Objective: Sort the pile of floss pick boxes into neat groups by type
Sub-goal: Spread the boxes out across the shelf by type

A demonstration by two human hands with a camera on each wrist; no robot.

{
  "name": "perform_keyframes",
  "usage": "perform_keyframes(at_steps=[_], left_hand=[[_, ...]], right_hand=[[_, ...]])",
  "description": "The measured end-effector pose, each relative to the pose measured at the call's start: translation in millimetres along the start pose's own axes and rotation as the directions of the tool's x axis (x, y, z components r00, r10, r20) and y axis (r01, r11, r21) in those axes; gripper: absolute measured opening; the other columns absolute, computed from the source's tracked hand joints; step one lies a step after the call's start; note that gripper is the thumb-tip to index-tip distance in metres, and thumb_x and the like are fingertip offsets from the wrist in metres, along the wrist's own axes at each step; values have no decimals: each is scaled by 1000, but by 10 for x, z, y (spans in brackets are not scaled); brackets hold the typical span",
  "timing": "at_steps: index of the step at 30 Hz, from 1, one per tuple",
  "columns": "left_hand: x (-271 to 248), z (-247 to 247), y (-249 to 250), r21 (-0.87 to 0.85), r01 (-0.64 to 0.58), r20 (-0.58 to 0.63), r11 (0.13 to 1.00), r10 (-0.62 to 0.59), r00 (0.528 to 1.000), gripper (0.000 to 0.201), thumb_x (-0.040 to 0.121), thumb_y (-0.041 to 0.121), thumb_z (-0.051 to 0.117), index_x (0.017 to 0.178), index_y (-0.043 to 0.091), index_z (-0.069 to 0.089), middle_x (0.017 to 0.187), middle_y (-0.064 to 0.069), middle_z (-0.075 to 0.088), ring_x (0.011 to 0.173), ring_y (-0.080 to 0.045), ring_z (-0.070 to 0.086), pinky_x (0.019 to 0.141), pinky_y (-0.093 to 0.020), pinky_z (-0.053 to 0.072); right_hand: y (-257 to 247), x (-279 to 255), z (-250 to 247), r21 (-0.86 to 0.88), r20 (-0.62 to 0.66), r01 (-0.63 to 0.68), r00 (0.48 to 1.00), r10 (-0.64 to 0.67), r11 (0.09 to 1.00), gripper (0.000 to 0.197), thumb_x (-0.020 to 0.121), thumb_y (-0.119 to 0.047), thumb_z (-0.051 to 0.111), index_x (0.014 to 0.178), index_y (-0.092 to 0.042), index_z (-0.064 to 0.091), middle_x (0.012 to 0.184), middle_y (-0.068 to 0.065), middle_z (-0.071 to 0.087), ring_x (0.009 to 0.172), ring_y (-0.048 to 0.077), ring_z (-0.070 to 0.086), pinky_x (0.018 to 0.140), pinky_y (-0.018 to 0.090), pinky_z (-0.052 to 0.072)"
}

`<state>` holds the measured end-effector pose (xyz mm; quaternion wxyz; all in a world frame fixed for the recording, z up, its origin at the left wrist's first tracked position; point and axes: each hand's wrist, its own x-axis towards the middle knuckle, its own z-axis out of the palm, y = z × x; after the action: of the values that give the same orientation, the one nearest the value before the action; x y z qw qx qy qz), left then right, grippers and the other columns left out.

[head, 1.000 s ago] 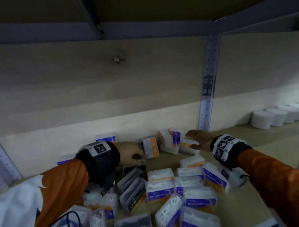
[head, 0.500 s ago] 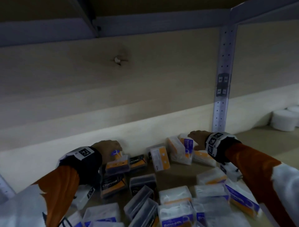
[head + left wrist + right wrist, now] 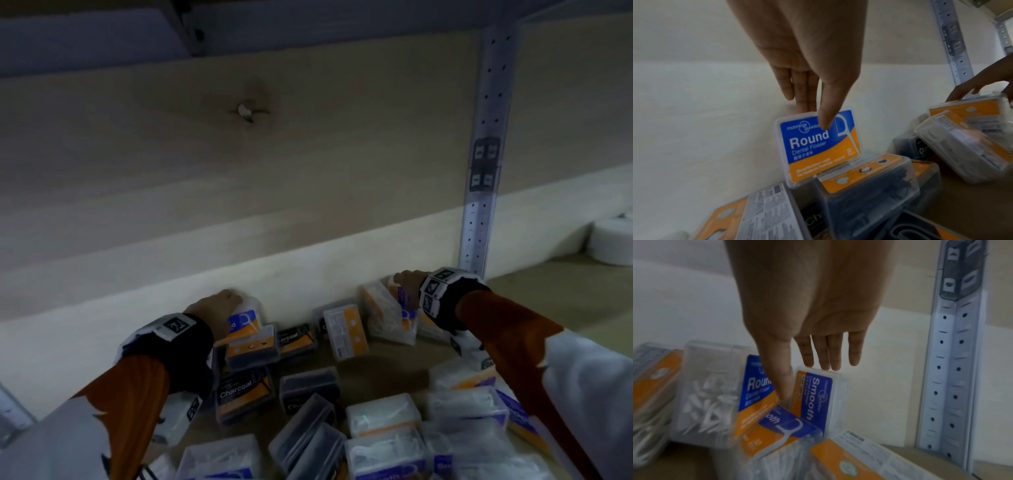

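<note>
The left hand (image 3: 797,53) pinches the Round box (image 3: 818,146) at the far wall. The right hand (image 3: 807,305) pinches the Smooth box (image 3: 818,399); only wrist views show labels.

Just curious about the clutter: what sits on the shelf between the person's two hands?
In the head view, between the left hand and right hand: a Charcoal box and some clear boxes.
</note>
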<state>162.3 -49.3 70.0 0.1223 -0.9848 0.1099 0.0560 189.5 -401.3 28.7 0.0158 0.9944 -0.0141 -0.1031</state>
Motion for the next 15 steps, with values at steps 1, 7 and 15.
perform_keyframes(at_steps=[1, 7, 15], left_hand=[[4, -5, 2, -9, 0, 0, 1000, 0, 1000, 58, 97, 24, 46, 148, 12, 21, 154, -7, 21, 140, -20, 31, 110, -26, 31], [18, -9, 11, -39, 4, 2, 999, -4, 1000, 58, 94, 17, 49, 147, 11, 25, 151, -10, 21, 140, -25, 27, 113, -30, 28], [-17, -8, -97, -130, -38, -1, 991, 38, 999, 61, 90, 14, 57, 145, 19, 30, 151, -6, 26, 140, -19, 31, 104, -22, 29]], right_hand=[[-18, 7, 11, 16, -5, -7, 1000, 7, 1000, 44, 103, -23, 33, 143, -2, 30, 147, 16, 35, 132, 27, 41, 104, 32, 34], [33, 13, -6, 88, -95, 51, 995, -43, 995, 54, 99, -29, 44, 142, -3, 27, 148, 15, 29, 136, 25, 34, 110, 36, 31], [5, 50, 43, 35, 1, 26, 1000, -26, 999, 56, 103, -26, 35, 151, -7, 12, 157, 16, 12, 145, 27, 19, 114, 33, 21]])
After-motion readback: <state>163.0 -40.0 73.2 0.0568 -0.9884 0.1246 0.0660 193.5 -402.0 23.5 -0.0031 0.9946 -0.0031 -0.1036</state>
